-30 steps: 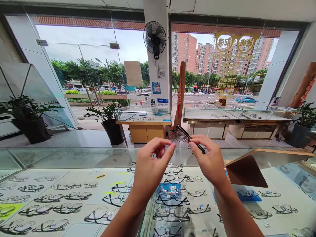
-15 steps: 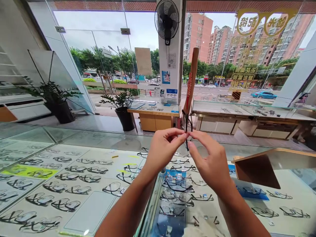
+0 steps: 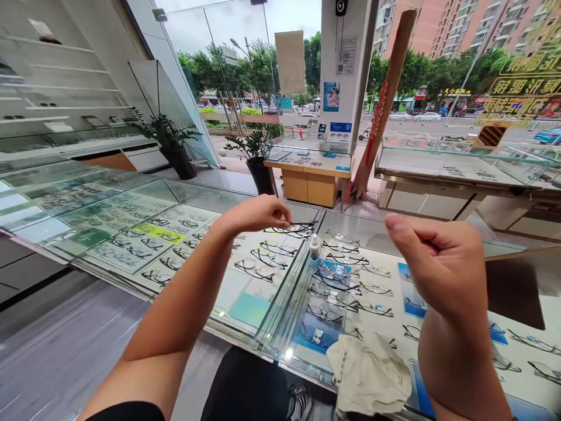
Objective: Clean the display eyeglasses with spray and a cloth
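Observation:
My left hand reaches over the glass display counter with its fingers bent downward, closed at the end of a dark-framed pair of eyeglasses. The eyeglasses lie low against the counter top, partly hidden by the fingertips. My right hand is raised over the right part of the counter, fingers curled in and thumb sticking out to the left; nothing shows in it. A small white bottle stands by the counter's divider, and a crumpled beige cloth lies over the near edge.
Rows of eyeglasses lie inside the glass counter. A dark brown panel slopes beside my right hand. Potted plants, a wooden display table and a leaning wooden post stand beyond, before the shop window.
My hands have parted: the left went down and left with the eyeglasses, the right let go and drew away right. The view has turned left and down.

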The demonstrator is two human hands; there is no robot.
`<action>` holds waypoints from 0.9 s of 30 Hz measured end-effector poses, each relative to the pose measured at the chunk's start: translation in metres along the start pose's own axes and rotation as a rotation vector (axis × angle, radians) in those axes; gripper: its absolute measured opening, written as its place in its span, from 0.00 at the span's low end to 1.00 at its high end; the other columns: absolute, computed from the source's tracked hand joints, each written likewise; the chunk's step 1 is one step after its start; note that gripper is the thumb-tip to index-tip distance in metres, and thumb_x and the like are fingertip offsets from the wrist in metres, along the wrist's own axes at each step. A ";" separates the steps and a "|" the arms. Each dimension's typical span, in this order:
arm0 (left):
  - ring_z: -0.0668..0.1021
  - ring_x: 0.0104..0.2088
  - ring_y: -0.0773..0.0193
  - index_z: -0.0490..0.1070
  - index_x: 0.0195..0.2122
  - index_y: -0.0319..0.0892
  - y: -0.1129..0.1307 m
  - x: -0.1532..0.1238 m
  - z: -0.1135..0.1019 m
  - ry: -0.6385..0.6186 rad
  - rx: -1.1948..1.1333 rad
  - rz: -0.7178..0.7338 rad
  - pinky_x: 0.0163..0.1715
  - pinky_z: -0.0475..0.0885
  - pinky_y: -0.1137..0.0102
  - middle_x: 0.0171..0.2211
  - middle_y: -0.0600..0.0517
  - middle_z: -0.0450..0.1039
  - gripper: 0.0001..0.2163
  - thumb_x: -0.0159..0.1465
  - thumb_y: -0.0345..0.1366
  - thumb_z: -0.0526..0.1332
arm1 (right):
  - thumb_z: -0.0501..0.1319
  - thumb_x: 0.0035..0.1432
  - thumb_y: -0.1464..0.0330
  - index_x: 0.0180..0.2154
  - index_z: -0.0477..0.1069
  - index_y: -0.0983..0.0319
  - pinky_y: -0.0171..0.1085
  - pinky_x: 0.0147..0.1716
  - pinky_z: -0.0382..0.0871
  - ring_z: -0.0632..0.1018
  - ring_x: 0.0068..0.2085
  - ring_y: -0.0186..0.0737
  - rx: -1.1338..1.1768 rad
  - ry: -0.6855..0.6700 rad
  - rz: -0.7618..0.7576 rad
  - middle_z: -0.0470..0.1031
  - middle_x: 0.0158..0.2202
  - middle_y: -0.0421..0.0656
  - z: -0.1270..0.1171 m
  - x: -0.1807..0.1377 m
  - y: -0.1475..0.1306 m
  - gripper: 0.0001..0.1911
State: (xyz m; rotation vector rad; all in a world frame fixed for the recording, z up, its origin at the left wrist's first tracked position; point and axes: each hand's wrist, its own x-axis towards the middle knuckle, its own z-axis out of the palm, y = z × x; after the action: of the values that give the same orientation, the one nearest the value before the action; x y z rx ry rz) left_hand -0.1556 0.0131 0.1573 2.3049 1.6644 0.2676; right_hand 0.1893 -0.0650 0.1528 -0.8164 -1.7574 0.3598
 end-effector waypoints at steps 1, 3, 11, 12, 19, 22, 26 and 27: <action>0.68 0.25 0.67 0.85 0.35 0.42 -0.014 0.007 0.004 -0.075 0.044 -0.010 0.26 0.57 0.71 0.23 0.54 0.69 0.11 0.59 0.41 0.66 | 0.62 0.71 0.56 0.21 0.50 0.58 0.39 0.23 0.44 0.49 0.24 0.32 0.011 0.007 -0.004 0.44 0.21 0.35 -0.001 0.000 -0.001 0.32; 0.69 0.26 0.66 0.85 0.36 0.42 -0.042 0.020 0.013 -0.162 0.092 -0.058 0.27 0.58 0.70 0.24 0.54 0.69 0.10 0.57 0.40 0.67 | 0.62 0.72 0.56 0.21 0.52 0.58 0.39 0.23 0.45 0.50 0.24 0.33 0.023 0.030 -0.021 0.45 0.21 0.35 -0.002 -0.001 -0.003 0.30; 0.74 0.32 0.61 0.86 0.38 0.43 -0.103 0.053 0.064 -0.139 0.183 -0.207 0.31 0.63 0.70 0.33 0.49 0.78 0.13 0.54 0.42 0.70 | 0.61 0.73 0.54 0.22 0.66 0.59 0.37 0.22 0.51 0.57 0.21 0.32 0.022 -0.007 -0.025 0.56 0.18 0.35 -0.011 -0.003 -0.009 0.27; 0.75 0.33 0.60 0.86 0.38 0.44 -0.106 0.057 0.070 -0.130 0.189 -0.203 0.31 0.63 0.70 0.34 0.49 0.79 0.13 0.54 0.42 0.70 | 0.62 0.72 0.54 0.23 0.66 0.59 0.37 0.22 0.51 0.57 0.21 0.32 0.021 -0.017 -0.028 0.56 0.18 0.35 -0.011 -0.002 -0.008 0.27; 0.77 0.35 0.59 0.86 0.37 0.45 -0.118 0.076 0.104 -0.170 0.210 -0.207 0.33 0.65 0.70 0.34 0.49 0.80 0.12 0.52 0.41 0.71 | 0.64 0.70 0.51 0.21 0.61 0.59 0.36 0.22 0.45 0.55 0.22 0.30 0.019 -0.127 -0.025 0.54 0.18 0.33 -0.011 0.001 -0.004 0.30; 0.77 0.34 0.58 0.86 0.37 0.45 -0.118 0.079 0.109 -0.181 0.224 -0.221 0.34 0.65 0.70 0.34 0.48 0.81 0.11 0.52 0.39 0.71 | 0.64 0.69 0.50 0.22 0.61 0.59 0.36 0.22 0.46 0.55 0.22 0.30 0.036 -0.130 -0.020 0.54 0.18 0.33 -0.010 -0.001 -0.005 0.30; 0.77 0.34 0.59 0.86 0.40 0.45 -0.117 0.080 0.106 -0.186 0.235 -0.208 0.34 0.66 0.70 0.36 0.48 0.81 0.14 0.52 0.36 0.70 | 0.65 0.68 0.49 0.22 0.60 0.59 0.35 0.21 0.46 0.54 0.23 0.30 0.085 -0.154 0.003 0.53 0.18 0.33 -0.010 -0.003 -0.006 0.30; 0.77 0.35 0.59 0.86 0.42 0.45 -0.117 0.081 0.104 -0.180 0.234 -0.202 0.34 0.66 0.71 0.37 0.48 0.81 0.15 0.52 0.35 0.69 | 0.66 0.67 0.48 0.21 0.60 0.59 0.35 0.21 0.46 0.54 0.23 0.30 0.092 -0.155 0.008 0.53 0.18 0.33 -0.010 -0.003 -0.006 0.31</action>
State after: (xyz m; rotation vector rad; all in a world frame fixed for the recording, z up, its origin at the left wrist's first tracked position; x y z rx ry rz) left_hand -0.2019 0.1113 0.0186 2.2158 1.9001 -0.1817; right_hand 0.1969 -0.0725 0.1578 -0.7458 -1.8669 0.5177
